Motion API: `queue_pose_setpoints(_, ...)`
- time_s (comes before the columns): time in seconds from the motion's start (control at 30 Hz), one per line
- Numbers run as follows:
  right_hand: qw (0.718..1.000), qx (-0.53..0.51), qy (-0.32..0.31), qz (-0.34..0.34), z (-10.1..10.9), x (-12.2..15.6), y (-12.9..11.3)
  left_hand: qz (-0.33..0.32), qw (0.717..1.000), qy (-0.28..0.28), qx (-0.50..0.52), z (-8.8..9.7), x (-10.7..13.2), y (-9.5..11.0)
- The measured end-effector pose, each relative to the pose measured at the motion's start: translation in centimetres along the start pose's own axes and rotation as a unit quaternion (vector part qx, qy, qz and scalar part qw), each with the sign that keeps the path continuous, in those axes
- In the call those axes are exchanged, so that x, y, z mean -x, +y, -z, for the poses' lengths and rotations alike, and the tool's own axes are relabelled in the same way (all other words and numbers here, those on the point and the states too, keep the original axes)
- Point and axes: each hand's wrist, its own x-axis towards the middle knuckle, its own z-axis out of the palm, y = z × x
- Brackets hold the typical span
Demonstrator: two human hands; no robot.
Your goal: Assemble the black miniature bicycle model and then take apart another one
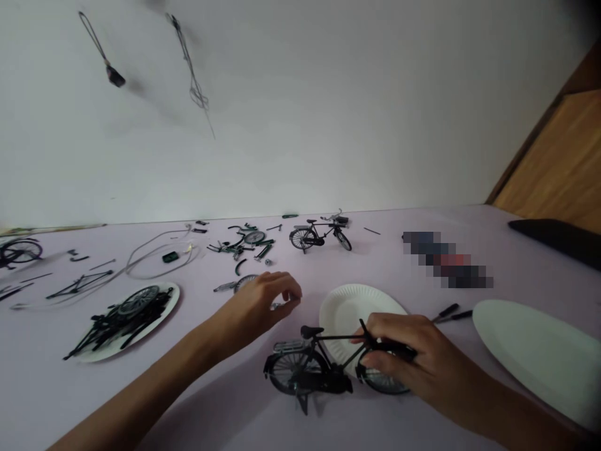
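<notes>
A small black model bicycle stands upright on the pale table near me. My right hand is closed around its front end, over the handlebar and front wheel. My left hand reaches forward over the table, fingers curled in a pinch just above a small metal part; whether it grips that part I cannot make out. An empty white paper plate lies just behind the bicycle, between my two hands.
A finished model bicycle stands farther back, with loose green and black parts beside it. A plate of black parts lies at left, a cable loop behind it. Two screwdrivers and another white plate lie right.
</notes>
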Motion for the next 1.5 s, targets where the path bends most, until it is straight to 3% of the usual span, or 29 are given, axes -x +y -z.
queue_pose_setpoints(0.13, 1.0, -0.014, 0.004, 0.012, 0.0, -0.2, -0.2, 0.023, 0.989, 0.013, 0.144, 1.6, -0.9, 2.6)
queue_pose_setpoints(0.37, 1.0, 0.003, 0.028, 0.007, 0.0, -0.1, -0.6, -0.031, 0.967, -0.099, 0.235, 3.1, -4.5, 6.6)
queue_pose_setpoints(0.53, 0.999, 0.004, 0.047, 0.011, 0.1, 0.0, -0.2, -0.007, 0.959, -0.11, 0.261, 2.6, -5.4, 6.7)
queue_pose_setpoints(0.73, 0.999, -0.006, 0.039, 0.006, 0.0, -0.2, 0.0, 0.021, 0.895, -0.126, 0.427, 1.0, -6.1, 5.5)
queue_pose_setpoints(0.9, 0.999, 0.003, 0.041, -0.019, -0.1, -0.1, 0.2, 0.052, 0.86, -0.13, 0.49, -0.2, -6.6, 5.0)
queue_pose_setpoints(1.0, 0.999, 0.004, 0.043, -0.025, -0.1, -0.1, 0.2, 0.059, 0.866, -0.118, 0.482, -0.3, -6.6, 5.2)
queue_pose_setpoints(1.2, 0.998, -0.005, 0.052, -0.033, -0.3, -0.2, 0.0, 0.06, 0.904, -0.109, 0.41, 0.2, -6.2, 5.9)
queue_pose_setpoints(1.5, 0.997, -0.002, 0.038, -0.061, -0.5, 0.0, -0.5, 0.045, 0.926, -0.11, 0.357, 0.3, -5.9, 6.1)
